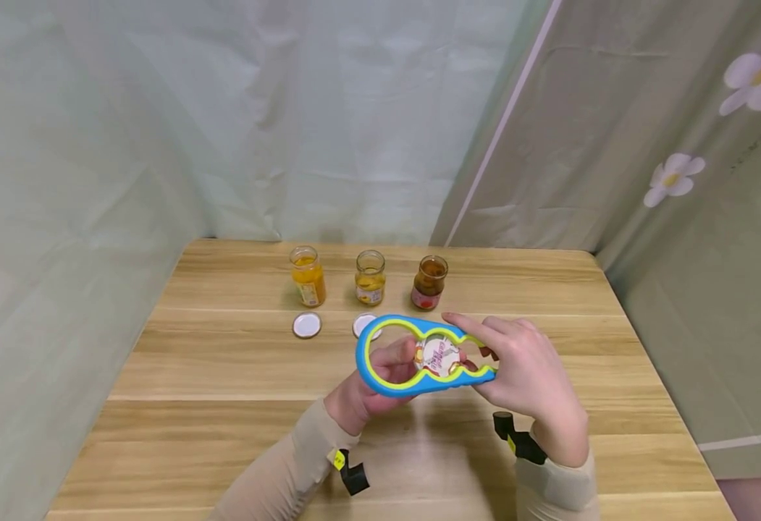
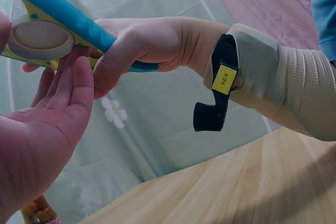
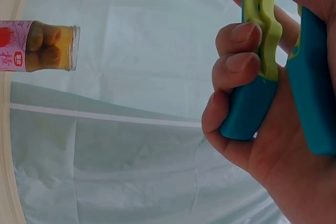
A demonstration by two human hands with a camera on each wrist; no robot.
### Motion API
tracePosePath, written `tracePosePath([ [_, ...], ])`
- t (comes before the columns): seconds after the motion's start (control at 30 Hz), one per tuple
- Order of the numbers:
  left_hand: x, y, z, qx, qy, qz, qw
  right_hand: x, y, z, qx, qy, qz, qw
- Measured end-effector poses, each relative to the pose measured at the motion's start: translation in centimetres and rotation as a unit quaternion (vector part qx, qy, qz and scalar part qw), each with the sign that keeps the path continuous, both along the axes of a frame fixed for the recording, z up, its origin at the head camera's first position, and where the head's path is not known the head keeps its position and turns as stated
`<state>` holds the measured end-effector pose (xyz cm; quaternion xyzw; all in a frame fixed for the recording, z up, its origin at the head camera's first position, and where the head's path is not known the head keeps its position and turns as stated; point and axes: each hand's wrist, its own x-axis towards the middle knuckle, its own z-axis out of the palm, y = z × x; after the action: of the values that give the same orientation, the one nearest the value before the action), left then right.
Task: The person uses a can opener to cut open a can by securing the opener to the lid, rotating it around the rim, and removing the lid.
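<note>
My right hand [image 1: 530, 369] grips the two handles of a blue and yellow-green jar opener [image 1: 362, 354], fingers curled round one handle in the right wrist view. A round printed jar lid [image 1: 440, 356] sits within the opener's middle notch. My left hand [image 1: 352, 405] is beneath the opener and pinches this lid, thumb at one edge and fingers at the other. The lid's pale underside [image 2: 41, 36] faces the left wrist view. Behind the hands stand three open glass jars: orange contents [image 1: 308, 278], yellow contents [image 1: 370, 282] and brown contents [image 1: 429, 282].
A white lid [image 1: 306, 325] lies before the orange jar. Another lid [image 1: 362, 324], partly covered by the opener, lies before the yellow jar. The wooden table [image 1: 211, 362] ends at a pale curtain [image 1: 354, 130] behind. Each wrist wears a black camera mount [image 1: 354, 477].
</note>
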<state>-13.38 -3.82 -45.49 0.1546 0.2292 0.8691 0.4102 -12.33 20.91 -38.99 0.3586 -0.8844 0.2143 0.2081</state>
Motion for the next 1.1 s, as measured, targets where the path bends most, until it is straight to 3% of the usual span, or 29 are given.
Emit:
tracePosePath([
  [0.27, -0.13, -0.02, -0.20, -0.017, -0.006, 0.011, 0.9998, -0.16, -0.07, 0.06, -0.013, -0.039, 0.023, 0.9989],
  [0.53, -0.17, -0.28, -0.19, 0.002, 0.016, -0.001, 0.9999, 0.16, 0.04, 0.06, 0.015, -0.072, -0.002, 0.9973],
  [0.83, -0.08, -0.35, 0.07, -0.023, -0.008, -0.009, 0.9997, 0.45, 0.15, -0.11, 0.020, -0.066, -0.005, 0.9976],
  [0.93, -0.36, -0.45, 0.36, -0.029, 0.016, -0.012, 0.9994, 0.40, 0.18, -0.12, 0.018, -0.062, -0.006, 0.9979],
  [1.1, -0.85, -0.67, 0.73, -0.046, 0.086, 0.000, 0.9952, 0.38, 0.28, -0.18, 0.011, -0.054, -0.008, 0.9985],
])
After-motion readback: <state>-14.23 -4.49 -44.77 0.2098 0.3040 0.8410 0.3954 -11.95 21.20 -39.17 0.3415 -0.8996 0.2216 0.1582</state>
